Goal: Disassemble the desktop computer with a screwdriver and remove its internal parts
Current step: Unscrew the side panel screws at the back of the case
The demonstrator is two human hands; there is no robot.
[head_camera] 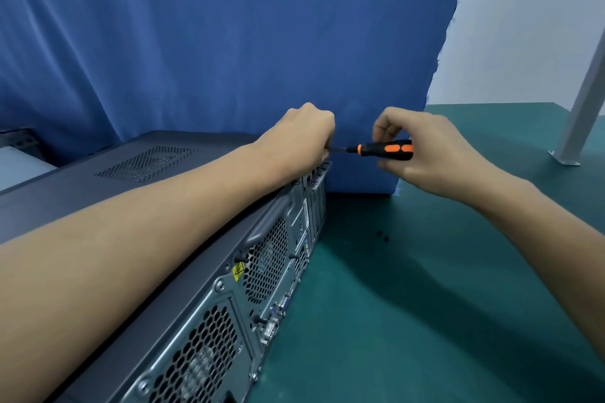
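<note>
Two bare hands meet at the far upper corner of a desktop computer (131, 180), which lies flat along the left side of a green-topped table (458, 304) with its metal rear panel (226, 314) turned toward the open mat. The right hand (435, 154) has its fingers and thumb wrapped round the black-and-orange handle of a screwdriver (386, 149), held level with its thin shaft pointing left at the corner of the case. The left hand (299, 137), its forearm stretched along the top edge of the case, is curled over that same corner, just where the shaft ends. The back of the hand hides the fingertips, so I cannot tell whether they pinch the shaft, steady a screw or simply hold the case edge. The dark grey top cover carries a perforated vent (147, 163). The rear panel shows honeycomb fan grilles (265, 262), a yellow warning sticker (238, 270) and a row of ports lower down. Two small dark screws (383, 235) lie loose on the mat, just beside the case and below the right wrist. A blue cloth (229, 42) hangs behind the table, a white wall (523, 26) shows to its right, and a grey metal post (586, 101) slants down to a foot plate on the table's far right.
</note>
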